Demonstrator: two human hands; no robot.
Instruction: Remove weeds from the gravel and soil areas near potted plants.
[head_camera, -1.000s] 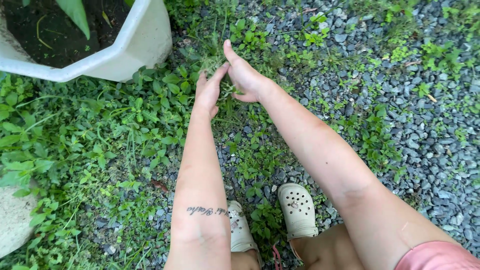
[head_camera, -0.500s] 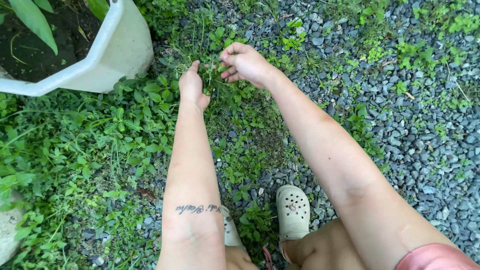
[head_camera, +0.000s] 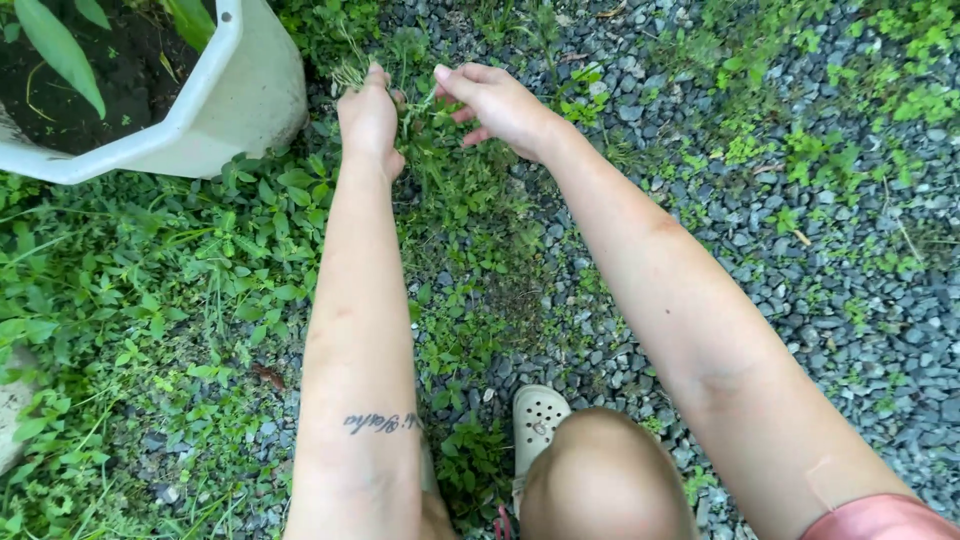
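Nearest the camera, a bare knee (head_camera: 605, 480) hides most of a cream perforated rubber clog (head_camera: 537, 415) planted on the grey gravel ground (head_camera: 850, 330). Both forearms stretch away from there. The low green leafy weeds (head_camera: 180, 290) spread thickly to the left of the arms and thin into scattered patches among the stones to the right.

Farther out, the left hand (head_camera: 368, 118) is closed around a small tuft of thin green weed stems (head_camera: 352, 72), whose tips stick out above the knuckles. Just beside it, the right hand (head_camera: 492, 100) is partly open, fingers loosely curled and thumb extended toward the same clump; whether it touches the stems is unclear.

Beyond and to the left, the white angular plastic planter (head_camera: 240, 100) filled with dark soil stands close against the left hand.
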